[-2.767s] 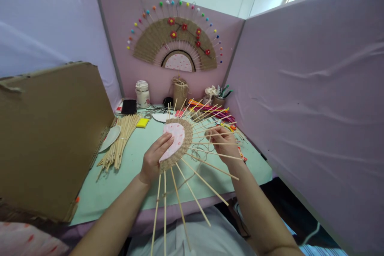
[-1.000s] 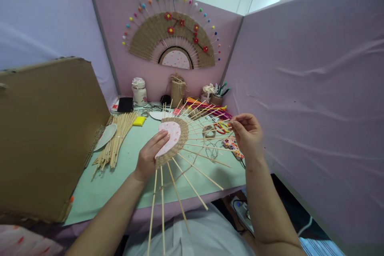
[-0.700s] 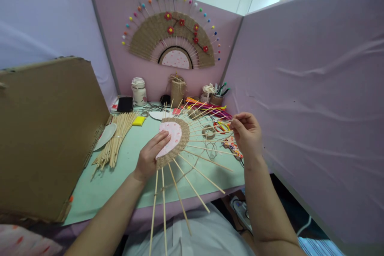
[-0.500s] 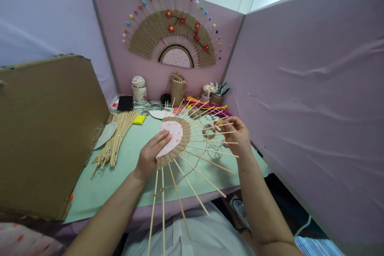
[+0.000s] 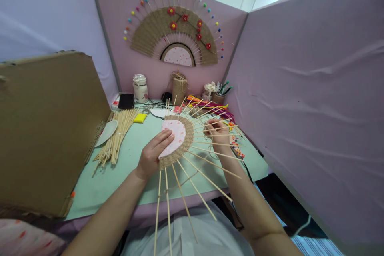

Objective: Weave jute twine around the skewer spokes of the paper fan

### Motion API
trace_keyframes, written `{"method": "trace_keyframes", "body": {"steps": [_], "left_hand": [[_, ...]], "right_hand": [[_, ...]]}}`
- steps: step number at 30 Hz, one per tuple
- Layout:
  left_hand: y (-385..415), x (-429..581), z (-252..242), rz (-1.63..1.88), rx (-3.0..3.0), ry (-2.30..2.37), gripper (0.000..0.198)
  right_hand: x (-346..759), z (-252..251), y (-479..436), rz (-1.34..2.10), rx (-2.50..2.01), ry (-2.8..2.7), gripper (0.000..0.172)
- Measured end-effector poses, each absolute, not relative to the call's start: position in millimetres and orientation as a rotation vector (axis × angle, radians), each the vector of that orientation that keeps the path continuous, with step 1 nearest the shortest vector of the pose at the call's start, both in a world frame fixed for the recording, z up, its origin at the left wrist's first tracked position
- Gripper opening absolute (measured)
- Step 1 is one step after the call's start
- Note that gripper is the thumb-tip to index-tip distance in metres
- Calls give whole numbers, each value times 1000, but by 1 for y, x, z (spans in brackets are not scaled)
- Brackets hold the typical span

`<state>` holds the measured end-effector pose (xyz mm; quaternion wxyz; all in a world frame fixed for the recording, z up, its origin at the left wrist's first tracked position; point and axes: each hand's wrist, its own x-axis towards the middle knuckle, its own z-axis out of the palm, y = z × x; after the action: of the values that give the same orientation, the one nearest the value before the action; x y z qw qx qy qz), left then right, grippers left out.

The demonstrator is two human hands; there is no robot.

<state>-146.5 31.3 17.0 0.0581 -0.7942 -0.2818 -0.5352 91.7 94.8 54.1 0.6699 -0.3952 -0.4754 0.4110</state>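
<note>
My left hand [image 5: 154, 154] grips the flat side of a half-round fan base, its fingers lying over the pink spotted centre [image 5: 179, 131]. A woven twine band [image 5: 188, 138] rims this centre, and thin wooden sticks [image 5: 207, 182] fan out from it to the right and towards me. Among the right-hand sticks, my right hand [image 5: 218, 130] has its fingertips pinched together. A loose strand of twine [image 5: 190, 177] crosses the lower sticks and curves up towards that hand; the very tips of the fingers are hard to make out.
A bundle of sticks [image 5: 118, 136], a white half-disc [image 5: 108, 132] and a yellow packet [image 5: 140, 118] lie left, by a cardboard panel [image 5: 51, 128]. Behind stand a white jar [image 5: 140, 89], a twine roll [image 5: 179, 88] and a pen pot [image 5: 218, 97]. A finished fan [image 5: 177, 28] hangs above.
My right hand has moved left and inwards between the sticks, closer to the woven band. My left hand keeps its grip on the base; the view has shifted slightly.
</note>
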Motion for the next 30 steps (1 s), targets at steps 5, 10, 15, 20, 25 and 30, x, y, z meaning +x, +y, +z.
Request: {"method": "trace_keyframes", "body": {"steps": [5,10,15,20,25,30], "left_hand": [[32,-147,16,-1600,-2412,-818,53],[33,-148,16,-1558,-2414,-811,54],[33,-147,16,-1554,-2415,-826,54],[33,-146,18,-1561,-2387,-841,51],[33,-146,20,-1589,-2340,-854,51],[32,-146,20,-1613,-2312,-858,51]], "right_hand": [[94,52,98,847,-931,-1082,30],[99,53,98,727,-1019,-1082,29],[105,58,96,705,-1029,-1062,27],[114,56,96,877,-911,-1003,25],[123,45,94,1073,-906,-949,21],[130,38,92,1053,-981,-906,17]]}}
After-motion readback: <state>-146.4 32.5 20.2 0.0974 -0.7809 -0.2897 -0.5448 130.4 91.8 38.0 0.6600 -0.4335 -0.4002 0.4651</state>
